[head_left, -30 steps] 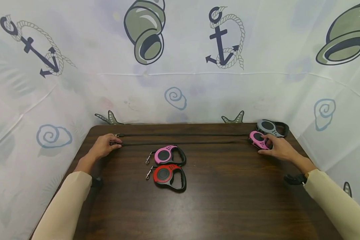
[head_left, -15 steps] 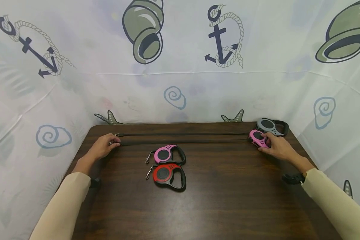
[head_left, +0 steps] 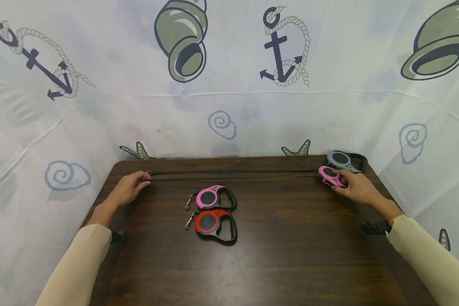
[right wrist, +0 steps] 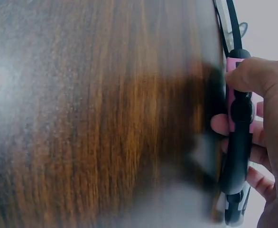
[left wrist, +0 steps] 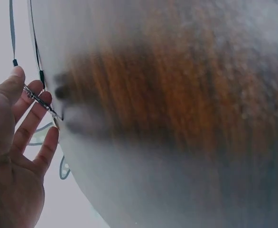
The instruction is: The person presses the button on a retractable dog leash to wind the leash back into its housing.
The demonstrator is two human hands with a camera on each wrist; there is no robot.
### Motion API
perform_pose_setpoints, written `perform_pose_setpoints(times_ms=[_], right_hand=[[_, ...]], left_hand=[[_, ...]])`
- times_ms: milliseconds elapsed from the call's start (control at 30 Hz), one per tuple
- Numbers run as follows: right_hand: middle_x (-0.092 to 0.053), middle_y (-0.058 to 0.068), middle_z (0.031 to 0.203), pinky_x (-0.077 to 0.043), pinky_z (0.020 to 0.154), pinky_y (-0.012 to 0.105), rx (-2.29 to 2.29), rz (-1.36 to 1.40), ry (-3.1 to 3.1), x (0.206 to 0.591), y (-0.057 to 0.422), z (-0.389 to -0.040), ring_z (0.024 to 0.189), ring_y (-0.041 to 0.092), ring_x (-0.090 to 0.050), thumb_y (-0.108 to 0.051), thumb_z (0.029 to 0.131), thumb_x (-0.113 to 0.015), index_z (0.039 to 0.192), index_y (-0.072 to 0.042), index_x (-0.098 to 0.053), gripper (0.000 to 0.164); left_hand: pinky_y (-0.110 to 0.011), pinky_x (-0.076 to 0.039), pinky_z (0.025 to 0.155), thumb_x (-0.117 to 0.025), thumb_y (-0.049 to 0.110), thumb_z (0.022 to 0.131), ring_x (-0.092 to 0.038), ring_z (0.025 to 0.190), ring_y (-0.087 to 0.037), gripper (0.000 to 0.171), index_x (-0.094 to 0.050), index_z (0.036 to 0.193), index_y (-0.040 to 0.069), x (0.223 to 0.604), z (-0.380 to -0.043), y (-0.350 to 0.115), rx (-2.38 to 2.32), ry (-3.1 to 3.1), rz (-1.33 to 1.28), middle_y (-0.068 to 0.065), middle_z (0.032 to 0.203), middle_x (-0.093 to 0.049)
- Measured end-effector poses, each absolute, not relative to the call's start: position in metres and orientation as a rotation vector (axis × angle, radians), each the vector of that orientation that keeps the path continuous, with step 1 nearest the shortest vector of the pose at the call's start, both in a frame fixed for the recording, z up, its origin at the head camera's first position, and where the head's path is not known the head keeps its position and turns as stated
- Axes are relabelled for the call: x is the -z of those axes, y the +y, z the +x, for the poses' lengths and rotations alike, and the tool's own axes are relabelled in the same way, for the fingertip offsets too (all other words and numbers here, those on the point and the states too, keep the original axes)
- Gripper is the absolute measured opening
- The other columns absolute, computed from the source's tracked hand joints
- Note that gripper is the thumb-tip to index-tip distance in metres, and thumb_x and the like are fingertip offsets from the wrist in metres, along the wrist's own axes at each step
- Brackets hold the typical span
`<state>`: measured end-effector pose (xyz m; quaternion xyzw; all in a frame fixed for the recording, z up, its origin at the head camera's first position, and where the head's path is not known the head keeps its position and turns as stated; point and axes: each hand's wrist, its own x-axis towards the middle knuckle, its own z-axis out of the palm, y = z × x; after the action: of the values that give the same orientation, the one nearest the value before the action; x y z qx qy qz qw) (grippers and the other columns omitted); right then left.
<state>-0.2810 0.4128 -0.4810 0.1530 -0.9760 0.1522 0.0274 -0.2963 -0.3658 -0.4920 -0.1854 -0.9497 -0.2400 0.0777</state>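
My left hand [head_left: 127,189] is at the table's back left, pinching the metal clip [left wrist: 40,100] of a dark leash strap between thumb and fingers. That strap runs taut across the back to a pink retractable leash [head_left: 329,176], which my right hand [head_left: 356,187] grips at the back right. In the right wrist view, the thumb lies on the case of the pink leash [right wrist: 231,90] and the fingers wrap behind it. A grey retractable leash [head_left: 339,159] lies just behind the right hand, its strap [head_left: 233,171] drawn out leftward to a clip near the left hand.
A second pink retractable leash [head_left: 207,199] and a red one [head_left: 207,222] lie side by side mid-table, clips pointing left. The dark wooden table [head_left: 275,255] meets a patterned cloth backdrop [head_left: 248,123] at its back edge.
The left hand has shifted slightly left with the clip. The held strap now runs nearer the grey leash's strap and looks straighter. The right hand has hardly moved; it still grips the pink leash.
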Motion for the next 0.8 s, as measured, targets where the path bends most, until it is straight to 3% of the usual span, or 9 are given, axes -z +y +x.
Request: perform_pose_setpoints(times_ms=[167, 400, 600, 700, 800], right_hand=[[-0.068, 0.019, 0.093, -0.042, 0.063, 0.035, -0.534, 0.441, -2.960, 0.477, 0.414, -0.281, 0.074, 0.024, -0.054, -0.026, 0.095, -0.081, 0.137, 0.002, -0.063, 0.054], [-0.067, 0.017, 0.091, -0.038, 0.060, 0.032, -0.646, 0.464, -2.830, 0.469, 0.413, -0.283, 0.072, 0.024, -0.051, -0.019, 0.096, -0.080, 0.129, 0.002, -0.069, 0.041], [-0.059, 0.013, 0.084, -0.035, 0.054, 0.031, -0.716, 0.366, -2.814, 0.462, 0.413, -0.284, 0.069, 0.022, -0.047, -0.026, 0.099, -0.077, 0.127, 0.003, -0.071, 0.041], [-0.064, 0.021, 0.091, -0.036, 0.057, 0.030, -0.754, 0.329, -2.794, 0.461, 0.414, -0.286, 0.074, 0.027, -0.050, -0.028, 0.101, -0.075, 0.125, 0.005, -0.071, 0.042], [-0.069, 0.031, 0.111, -0.041, 0.066, 0.031, -0.809, 0.284, -2.796, 0.460, 0.415, -0.287, 0.086, 0.034, -0.055, -0.031, 0.102, -0.073, 0.125, 0.005, -0.071, 0.043]], left_hand=[[-0.066, -0.049, 0.095, -0.068, 0.005, 0.103, -0.068, 0.108, -0.048, 0.018, -0.067, 0.117, -0.006, 0.488, -0.292, -0.366, 0.741, -2.796, -0.571, -0.027, 0.114, -0.072], [-0.063, -0.051, 0.090, -0.069, 0.003, 0.102, -0.070, 0.101, -0.045, 0.018, -0.066, 0.117, -0.007, 0.483, -0.287, -0.367, 0.756, -2.759, -0.543, -0.027, 0.110, -0.073], [-0.061, -0.054, 0.088, -0.069, 0.000, 0.101, -0.071, 0.097, -0.043, 0.018, -0.066, 0.117, -0.008, 0.481, -0.283, -0.366, 0.793, -2.729, -0.532, -0.026, 0.107, -0.073], [-0.061, -0.053, 0.090, -0.069, 0.000, 0.101, -0.071, 0.099, -0.042, 0.018, -0.066, 0.117, -0.008, 0.479, -0.281, -0.365, 0.813, -2.726, -0.513, -0.025, 0.108, -0.073], [-0.061, -0.053, 0.091, -0.069, 0.000, 0.101, -0.070, 0.099, -0.041, 0.019, -0.065, 0.119, -0.007, 0.477, -0.279, -0.364, 0.815, -2.739, -0.497, -0.024, 0.108, -0.072]])
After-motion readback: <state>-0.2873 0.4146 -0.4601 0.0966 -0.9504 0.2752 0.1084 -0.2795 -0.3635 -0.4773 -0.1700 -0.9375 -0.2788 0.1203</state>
